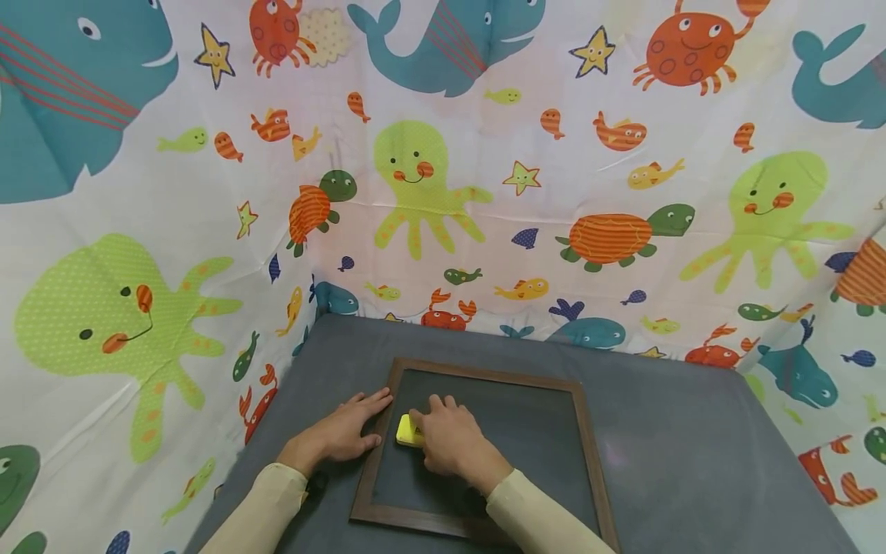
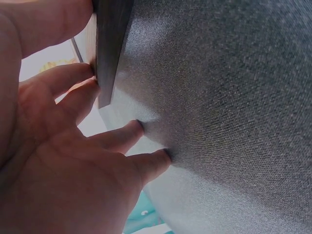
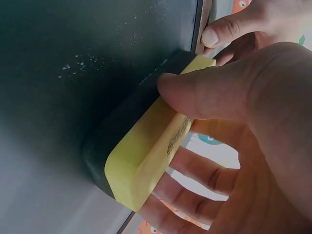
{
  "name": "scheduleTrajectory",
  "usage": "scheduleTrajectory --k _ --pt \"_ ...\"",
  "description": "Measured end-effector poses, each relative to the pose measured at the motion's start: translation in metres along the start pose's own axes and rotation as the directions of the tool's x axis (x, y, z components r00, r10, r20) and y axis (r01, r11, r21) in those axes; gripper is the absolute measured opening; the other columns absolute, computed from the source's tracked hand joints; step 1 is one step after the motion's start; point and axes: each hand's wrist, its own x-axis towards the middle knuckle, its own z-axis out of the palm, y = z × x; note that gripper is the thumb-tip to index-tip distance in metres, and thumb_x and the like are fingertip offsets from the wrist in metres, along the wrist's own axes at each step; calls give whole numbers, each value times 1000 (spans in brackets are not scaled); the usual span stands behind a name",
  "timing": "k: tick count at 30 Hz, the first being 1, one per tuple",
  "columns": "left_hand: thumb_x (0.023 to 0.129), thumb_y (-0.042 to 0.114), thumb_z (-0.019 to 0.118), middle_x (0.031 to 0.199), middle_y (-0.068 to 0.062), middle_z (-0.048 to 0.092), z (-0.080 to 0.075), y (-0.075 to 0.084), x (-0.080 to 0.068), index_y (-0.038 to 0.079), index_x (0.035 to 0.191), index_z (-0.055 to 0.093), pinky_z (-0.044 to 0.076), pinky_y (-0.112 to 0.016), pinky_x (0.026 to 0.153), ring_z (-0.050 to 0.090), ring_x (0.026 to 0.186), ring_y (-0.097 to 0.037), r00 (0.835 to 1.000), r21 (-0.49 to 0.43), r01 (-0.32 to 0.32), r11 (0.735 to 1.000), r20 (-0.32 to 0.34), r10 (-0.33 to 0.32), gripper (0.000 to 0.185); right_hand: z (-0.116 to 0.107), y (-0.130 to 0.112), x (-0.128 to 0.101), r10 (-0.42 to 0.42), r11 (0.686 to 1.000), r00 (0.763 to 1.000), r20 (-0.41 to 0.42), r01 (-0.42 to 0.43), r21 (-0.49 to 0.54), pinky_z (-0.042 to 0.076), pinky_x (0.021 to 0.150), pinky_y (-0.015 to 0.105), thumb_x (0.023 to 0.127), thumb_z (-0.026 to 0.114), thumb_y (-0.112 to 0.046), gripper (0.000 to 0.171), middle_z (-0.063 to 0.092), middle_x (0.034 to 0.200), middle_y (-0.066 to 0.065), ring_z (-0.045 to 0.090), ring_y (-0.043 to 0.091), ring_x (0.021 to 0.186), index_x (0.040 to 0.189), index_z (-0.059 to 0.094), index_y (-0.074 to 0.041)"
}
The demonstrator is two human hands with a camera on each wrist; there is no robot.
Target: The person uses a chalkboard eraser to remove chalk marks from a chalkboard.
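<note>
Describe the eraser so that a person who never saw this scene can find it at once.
On the grey table lies a dark chalkboard in a brown wooden frame. Near its left edge, the right hand grips the eraser: a small yellow block with a dark pad underneath.

A dark grey, cloth-covered tabletop (image 1: pixel 678 462) fills the lower part of the head view, its fabric finely woven and matte. Behind it and along both sides hangs a white curtain printed with cartoon sea creatures (image 1: pixel 484 254): lime-green octopuses, teal whales, orange crabs, striped orange turtles, small yellow fish and outlined starfish. The curtain falls in soft folds and meets the tabletop at its far edge and its left edge.
</note>
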Motion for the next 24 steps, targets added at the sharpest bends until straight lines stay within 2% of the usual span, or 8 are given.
scheduleTrajectory --k 5,11,21,24 --pt "102 12 77 180 -10 32 -1 1 -1 7 168 44 22 -80 126 24 163 -59 1000 -2 0 1000 3 0 74 1 4 -8 -56 998 998 1 56 -5 59 86 39 86 93 -36 72 67 127 5 57 22 97 152 66 -34" --pt "103 13 76 181 -11 30 0 1 -2 7 169 43 21 -81 126 23 163 -58 1000 0 -1 1000 10 1 74 3 12 -19 -100 994 995 1 100 52 58 84 38 84 95 -28 70 67 123 3 56 20 97 149 69 -38" --pt "104 13 75 182 -10 29 -1 2 -1 8 170 42 20 -80 127 21 164 -58 1000 4 -4 1000 12 4 74 4 18 -25 -141 988 990 -17 142 66 58 89 39 87 93 -27 68 67 128 2 58 20 104 150 68 -34" --pt "104 14 75 182 -9 28 -1 2 -2 8 170 41 19 -79 128 20 165 -57 1000 -1 5 1000 16 -5 74 -1 25 -27 -133 984 990 -46 137 117 58 91 40 90 90 -25 65 67 128 3 57 20 104 151 67 -30"
